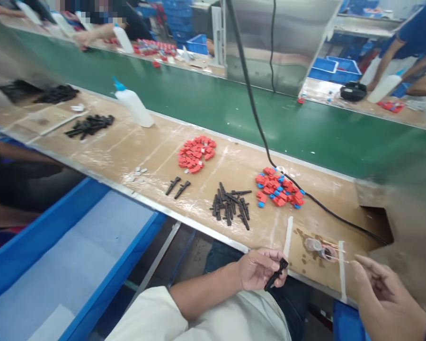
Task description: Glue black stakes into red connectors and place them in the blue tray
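Note:
My left hand (259,269) is closed round a small black plastic part (277,273), held just below the front edge of the wooden bench (135,147). My right hand (383,296) pinches a thin pale stick (335,259) whose tip reaches toward a small glue puddle (317,247) on the bench. A pile of black parts (230,204) lies ahead of my left hand. Two more black parts (177,186) lie to its left. One heap of red pieces (196,154) and another of red and blue pieces (279,188) sit further back.
A green conveyor belt (234,111) runs behind the bench. A white squeeze bottle (133,103) stands at the back. A black cable (261,128) crosses the bench. A blue bin (71,255) sits lower left. Other people work at the far side and at the left.

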Tool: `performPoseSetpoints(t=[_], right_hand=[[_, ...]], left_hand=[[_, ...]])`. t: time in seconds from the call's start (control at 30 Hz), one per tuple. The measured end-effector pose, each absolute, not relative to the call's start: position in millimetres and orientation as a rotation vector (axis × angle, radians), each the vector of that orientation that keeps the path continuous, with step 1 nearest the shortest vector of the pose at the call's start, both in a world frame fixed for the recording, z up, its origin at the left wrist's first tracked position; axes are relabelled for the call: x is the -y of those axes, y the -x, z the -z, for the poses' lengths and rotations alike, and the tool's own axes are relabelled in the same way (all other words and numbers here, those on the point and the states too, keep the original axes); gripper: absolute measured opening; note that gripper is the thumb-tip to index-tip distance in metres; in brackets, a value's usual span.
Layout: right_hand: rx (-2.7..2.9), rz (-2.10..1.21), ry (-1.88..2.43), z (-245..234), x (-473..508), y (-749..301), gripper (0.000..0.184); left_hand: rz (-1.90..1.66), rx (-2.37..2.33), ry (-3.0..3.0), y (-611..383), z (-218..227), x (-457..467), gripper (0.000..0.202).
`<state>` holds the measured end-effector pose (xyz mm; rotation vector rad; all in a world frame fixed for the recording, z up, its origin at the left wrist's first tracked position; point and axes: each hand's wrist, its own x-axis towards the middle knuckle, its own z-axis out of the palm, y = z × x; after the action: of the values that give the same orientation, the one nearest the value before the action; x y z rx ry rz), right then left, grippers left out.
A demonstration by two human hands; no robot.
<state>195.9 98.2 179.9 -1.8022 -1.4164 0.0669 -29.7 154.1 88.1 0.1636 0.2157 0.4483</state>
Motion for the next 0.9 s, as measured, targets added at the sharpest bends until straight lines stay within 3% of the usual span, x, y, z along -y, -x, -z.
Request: performPoseSetpoints(t=[0.2,0.33,0.43,0.9], right_hand=[[2.134,-0.057,1.727,-177,-155,-130,0.034],[2.412,0.055,1.996,-163,-200,-86,0.024],[2.446,0.166,2.162,-160,-224,-60,0.034],[2.379,0.239,2.292,-153,-252,-45,0.023]], left_hand=[[-0.619,-0.054,-0.141,65,-85,-160,0.027],[-0.672,-0.058,-0.127,77,-86,-163,0.027],[-0.698,-0.043,-0.119,79,-87,-164,0.027],[-0.737,0.111,-0.183,70,-68,-179,0.021]])
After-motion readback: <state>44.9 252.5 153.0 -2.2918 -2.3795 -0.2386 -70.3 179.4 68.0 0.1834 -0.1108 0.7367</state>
